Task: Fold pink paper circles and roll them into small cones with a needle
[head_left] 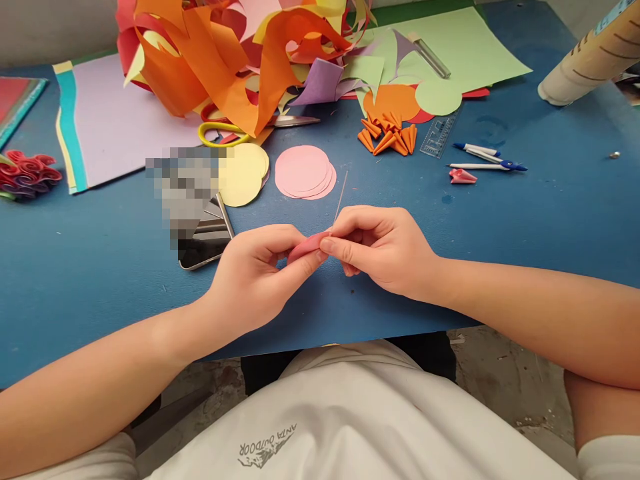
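**Pink paper roll pinched between both hands**

The pink paper roll [305,245] is held just above the blue table [100,267], near its front edge, between the two hands. Its left end is pinched between the thumb and forefinger of the left hand [260,273]. Its right end is gripped by the closed fingertips of the right hand [380,250], from which a thin stick [341,193] rises. Whether the stick runs through the roll cannot be told. The paper is judged light, thin and easily creased, so it is best gripped softly at its ends rather than squeezed at the middle. Behind the hands lies a stack of pink paper circles [303,172], with yellow circles [244,175] just beside it and orange paper cones [390,137] farther back.
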`<state>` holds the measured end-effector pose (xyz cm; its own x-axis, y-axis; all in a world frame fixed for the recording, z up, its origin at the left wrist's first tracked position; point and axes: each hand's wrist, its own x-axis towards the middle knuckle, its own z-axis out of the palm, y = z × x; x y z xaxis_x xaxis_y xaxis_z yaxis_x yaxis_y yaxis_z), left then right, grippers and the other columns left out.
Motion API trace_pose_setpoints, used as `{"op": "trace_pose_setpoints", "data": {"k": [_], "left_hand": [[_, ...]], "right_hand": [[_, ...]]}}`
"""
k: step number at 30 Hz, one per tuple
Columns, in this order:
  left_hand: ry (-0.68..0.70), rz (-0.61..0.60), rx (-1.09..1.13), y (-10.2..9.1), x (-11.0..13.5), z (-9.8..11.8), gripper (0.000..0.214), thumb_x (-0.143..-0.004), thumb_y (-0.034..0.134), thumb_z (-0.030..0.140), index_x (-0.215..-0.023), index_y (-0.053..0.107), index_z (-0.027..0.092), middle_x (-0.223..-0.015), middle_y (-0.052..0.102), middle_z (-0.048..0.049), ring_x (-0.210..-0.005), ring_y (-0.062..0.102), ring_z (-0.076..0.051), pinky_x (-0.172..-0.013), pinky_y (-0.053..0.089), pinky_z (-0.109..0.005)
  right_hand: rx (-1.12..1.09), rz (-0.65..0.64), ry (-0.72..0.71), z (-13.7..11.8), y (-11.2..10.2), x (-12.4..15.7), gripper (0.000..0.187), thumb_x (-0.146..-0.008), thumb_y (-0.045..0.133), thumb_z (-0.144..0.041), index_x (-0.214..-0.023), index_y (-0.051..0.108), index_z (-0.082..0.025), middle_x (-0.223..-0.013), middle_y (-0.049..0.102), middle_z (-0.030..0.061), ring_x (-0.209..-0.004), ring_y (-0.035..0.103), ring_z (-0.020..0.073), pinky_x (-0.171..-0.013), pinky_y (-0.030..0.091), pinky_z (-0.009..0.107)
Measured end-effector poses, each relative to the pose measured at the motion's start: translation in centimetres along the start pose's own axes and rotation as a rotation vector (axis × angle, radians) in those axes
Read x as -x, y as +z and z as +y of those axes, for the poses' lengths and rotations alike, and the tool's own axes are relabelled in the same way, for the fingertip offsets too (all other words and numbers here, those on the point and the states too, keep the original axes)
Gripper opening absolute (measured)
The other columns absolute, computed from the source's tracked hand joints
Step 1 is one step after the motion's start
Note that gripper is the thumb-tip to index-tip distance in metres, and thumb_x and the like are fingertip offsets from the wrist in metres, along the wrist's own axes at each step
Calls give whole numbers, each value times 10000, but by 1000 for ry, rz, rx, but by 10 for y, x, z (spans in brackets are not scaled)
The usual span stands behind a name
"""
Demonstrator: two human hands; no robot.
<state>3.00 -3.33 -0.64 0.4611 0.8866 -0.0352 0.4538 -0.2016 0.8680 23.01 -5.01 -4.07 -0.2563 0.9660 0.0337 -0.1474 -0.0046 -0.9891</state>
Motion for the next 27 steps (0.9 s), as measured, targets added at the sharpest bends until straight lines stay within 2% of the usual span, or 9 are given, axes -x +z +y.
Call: {"op": "trace_pose_setpoints", "data": {"k": [5, 9, 15, 19, 23, 27], "left_hand": [[55, -10, -25, 1, 1, 1, 262, -905, 685, 272, -665, 618, 189, -625, 543, 13, -599, 414, -114, -518, 350, -261], [76, -28, -20, 1, 0, 3, 279, -911, 675, 255, -654, 588, 191, -619, 513, 18, -585, 391, -110, -502, 327, -263], [83, -34, 33, -1, -1, 4, 298, -903, 671, 222, -631, 556, 185, -603, 440, 32, -575, 367, -103, -506, 324, -260], [52, -63, 37, -1, 0, 4, 307, -907, 670, 244, -630, 552, 185, -612, 452, 27, -575, 368, -104, -505, 318, -262], [33, -53, 35, 1, -1, 1, 367, -908, 679, 268, -600, 500, 184, -603, 411, 38, -574, 353, -99, -509, 318, -257], [48, -61, -31, 2, -2, -4, 301, -901, 683, 262, -640, 557, 181, -638, 520, 17, -605, 419, -108, -542, 368, -254]], "right_hand": [[-71, -13, -7, 0, -1, -1, 289, -754, 927, -344, -748, 713, -148, -674, 669, -18, -516, 592, 80, -465, 490, 205], [-78, -40, -18, 0, -2, -3, 276, -748, 931, -338, -747, 726, -154, -676, 665, -17, -526, 578, 75, -461, 471, 200], [-7, -95, -73, -2, -5, -3, 121, -887, 806, -273, -894, 772, -157, -807, 668, 8, -598, 606, 73, -506, 506, 205], [13, -122, -121, -1, -6, -1, 68, -911, 765, -216, -886, 768, -153, -820, 655, 6, -572, 624, 68, -499, 524, 204], [20, -60, -88, -2, -3, 0, 154, -890, 805, -284, -835, 762, -147, -747, 643, -9, -526, 605, 63, -466, 498, 196], [50, -17, -30, -3, -1, 1, 268, -861, 831, -396, -818, 757, -142, -716, 635, -12, -508, 580, 67, -459, 495, 206]]}}
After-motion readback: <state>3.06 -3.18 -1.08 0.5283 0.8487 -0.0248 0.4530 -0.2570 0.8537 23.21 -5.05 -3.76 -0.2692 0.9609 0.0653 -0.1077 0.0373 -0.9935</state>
